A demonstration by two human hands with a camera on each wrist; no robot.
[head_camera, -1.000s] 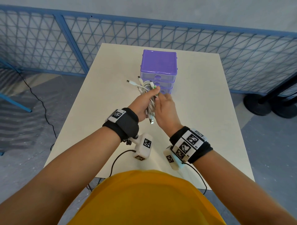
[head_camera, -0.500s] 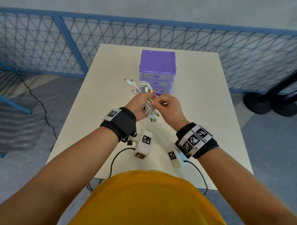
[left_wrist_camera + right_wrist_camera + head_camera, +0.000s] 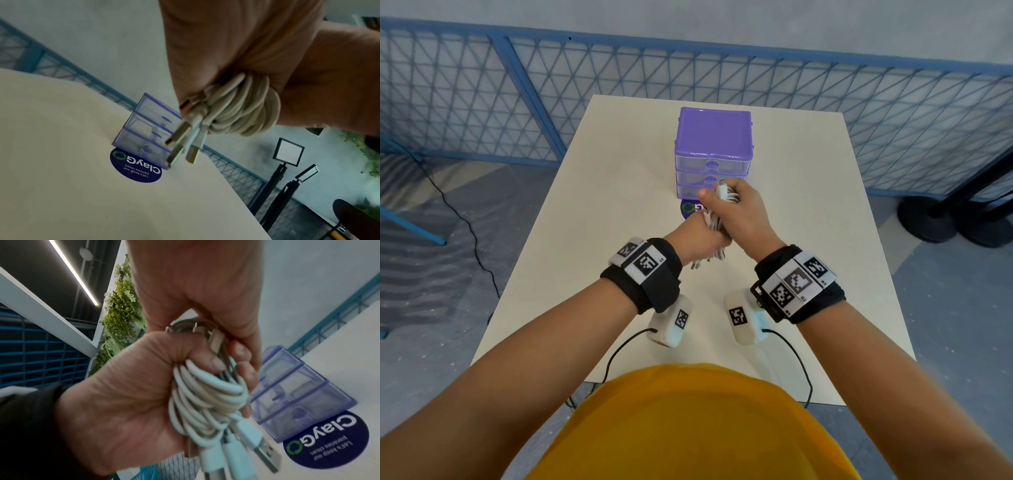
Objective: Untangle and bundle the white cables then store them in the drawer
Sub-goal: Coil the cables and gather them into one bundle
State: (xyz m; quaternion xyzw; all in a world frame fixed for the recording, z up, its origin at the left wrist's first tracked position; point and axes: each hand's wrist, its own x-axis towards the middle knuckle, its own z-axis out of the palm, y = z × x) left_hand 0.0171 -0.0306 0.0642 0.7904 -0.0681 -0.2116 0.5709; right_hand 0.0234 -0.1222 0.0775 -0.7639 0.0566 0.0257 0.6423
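The drawer unit (image 3: pixel 714 150) stands on the table (image 3: pixel 619 212), toward its far edge. Directly in front of the drawer unit, a round sticker (image 3: pixel 690 209) lies flat on the tabletop, touching its base. Nearer the person than the drawer unit, above the table, the cable bundle (image 3: pixel 717 219) is held by both hands: the right hand (image 3: pixel 743 212) just before the drawer fronts, the left hand (image 3: pixel 698 240) nearer and to the left. Behind the drawer unit, beyond the table, runs a mesh fence (image 3: pixel 722 72).
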